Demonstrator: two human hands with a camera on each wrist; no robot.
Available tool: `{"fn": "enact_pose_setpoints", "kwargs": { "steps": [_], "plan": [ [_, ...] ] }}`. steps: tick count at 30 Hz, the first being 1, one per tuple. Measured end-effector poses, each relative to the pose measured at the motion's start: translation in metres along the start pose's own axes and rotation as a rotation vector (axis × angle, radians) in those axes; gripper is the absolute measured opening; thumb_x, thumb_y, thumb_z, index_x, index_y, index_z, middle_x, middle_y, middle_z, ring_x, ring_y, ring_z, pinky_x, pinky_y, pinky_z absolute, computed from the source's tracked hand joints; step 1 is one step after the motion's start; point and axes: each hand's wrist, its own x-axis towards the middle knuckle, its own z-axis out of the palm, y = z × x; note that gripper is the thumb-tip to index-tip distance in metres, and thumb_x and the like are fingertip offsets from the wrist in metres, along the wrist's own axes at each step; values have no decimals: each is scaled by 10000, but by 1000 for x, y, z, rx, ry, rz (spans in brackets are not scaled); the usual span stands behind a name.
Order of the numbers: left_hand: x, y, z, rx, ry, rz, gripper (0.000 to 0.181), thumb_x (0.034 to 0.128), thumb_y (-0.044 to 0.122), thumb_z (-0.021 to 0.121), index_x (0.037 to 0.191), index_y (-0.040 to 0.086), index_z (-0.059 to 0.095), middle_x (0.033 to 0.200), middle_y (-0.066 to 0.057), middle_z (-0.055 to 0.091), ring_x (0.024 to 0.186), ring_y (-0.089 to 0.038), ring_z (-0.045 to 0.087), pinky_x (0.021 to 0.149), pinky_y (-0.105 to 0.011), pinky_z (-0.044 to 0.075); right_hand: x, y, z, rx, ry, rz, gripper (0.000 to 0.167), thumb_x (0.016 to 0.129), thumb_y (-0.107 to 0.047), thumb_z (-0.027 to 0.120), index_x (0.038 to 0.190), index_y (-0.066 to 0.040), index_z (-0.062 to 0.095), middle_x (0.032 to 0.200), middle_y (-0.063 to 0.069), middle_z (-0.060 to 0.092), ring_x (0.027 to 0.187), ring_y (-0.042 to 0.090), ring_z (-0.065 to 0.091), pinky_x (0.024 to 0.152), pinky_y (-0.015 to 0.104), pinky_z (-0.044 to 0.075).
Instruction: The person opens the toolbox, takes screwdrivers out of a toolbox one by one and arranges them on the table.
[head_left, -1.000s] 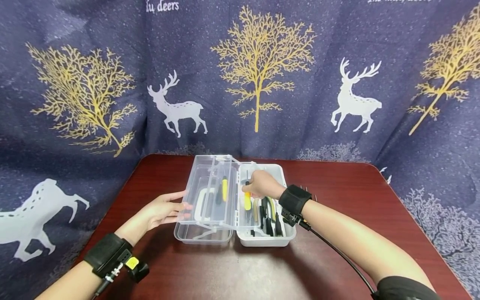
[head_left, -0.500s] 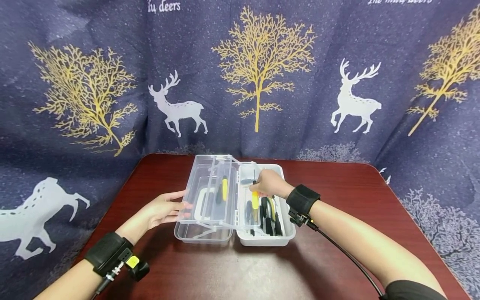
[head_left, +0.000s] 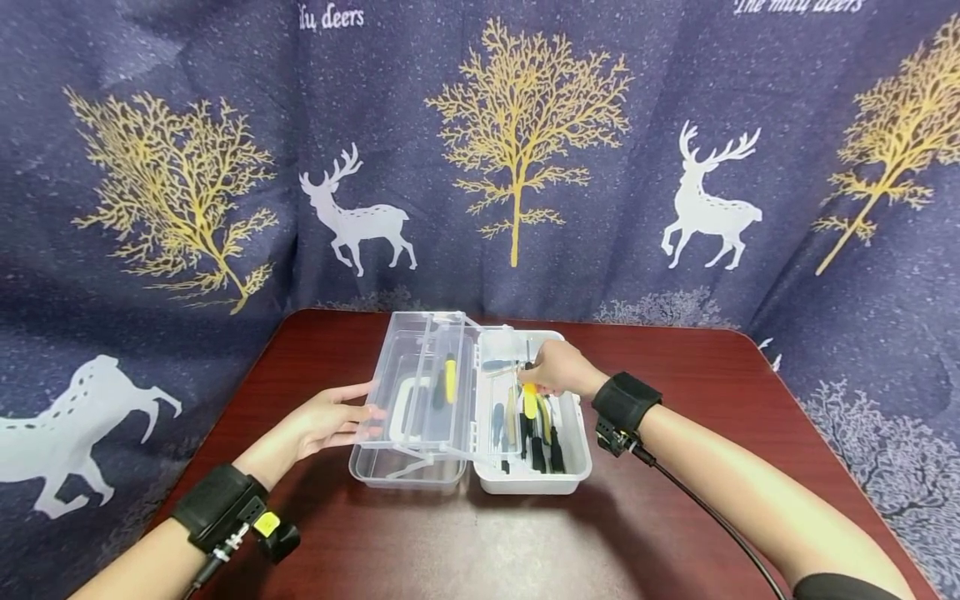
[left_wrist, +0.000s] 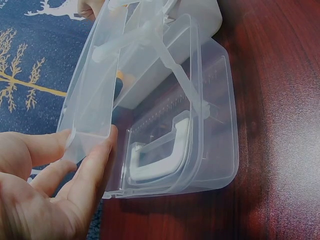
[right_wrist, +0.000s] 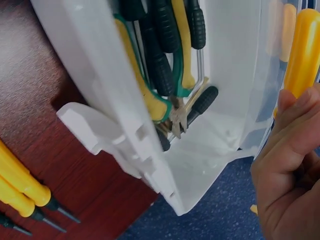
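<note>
My left hand [head_left: 326,421] grips the near left edge of a raised clear plastic tray [left_wrist: 95,115], thumb on one side and fingers on the other. My right hand [head_left: 561,367] pinches a yellow-handled screwdriver [head_left: 530,402] over the white box body [head_left: 525,483]; its handle [right_wrist: 302,50] also shows in the right wrist view. Below it, pliers with yellow and green grips [right_wrist: 182,50] and several black-handled tools [right_wrist: 162,70] lie in the box. Another yellow-handled tool [head_left: 450,382] shows through the clear tray.
The clear lid [left_wrist: 220,165] with a white handle [left_wrist: 170,160] lies opened to the left of the box. Several yellow-handled screwdrivers [right_wrist: 25,182] lie on the dark red table [head_left: 675,400] right of the box. A deer-print curtain [head_left: 570,292] hangs behind.
My right hand has moved to the right with the yellow-handled screwdriver, from beside the clear tray to farther over the white box. My left hand has stayed on the tray's edge.
</note>
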Motion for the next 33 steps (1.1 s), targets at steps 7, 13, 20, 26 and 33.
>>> {"fn": "enact_pose_setpoints", "kwargs": {
  "steps": [7,13,20,26,33],
  "plan": [
    [0,0,0,-2,2,-1,687,963,114,543,1530,31,163,1285,-211,622,928,-115,703,808,-218,559,-2,10,-5,-37,7,26,498,848,-354,696,436,-108,562,380,-86,404,361,103,422,439,202,332],
    [0,-1,-1,15,-4,10,676,971,116,528,1528,22,158,1328,-254,574,953,-129,703,823,-230,560,-6,17,-8,-30,6,57,481,848,-306,679,422,-151,521,387,-81,418,376,78,401,459,202,330],
    [0,-1,0,15,1,3,690,963,122,545,1529,27,162,1337,-249,568,952,-135,706,823,-228,560,-12,27,-10,-48,1,83,471,855,-275,665,431,-160,496,404,-66,396,390,102,414,488,216,329],
    [0,-1,-1,19,-2,5,696,962,130,550,1529,24,160,1338,-254,565,957,-142,706,841,-248,563,-15,35,-11,-60,7,121,429,854,-277,666,459,-143,568,417,-56,438,391,97,432,458,210,341],
    [1,-1,-1,11,-5,8,702,962,133,552,1529,20,155,1330,-255,571,938,-131,706,828,-236,561,-22,42,-15,-32,6,153,425,855,-282,676,472,-134,562,433,-35,472,399,123,458,458,224,386]
  ]
}}
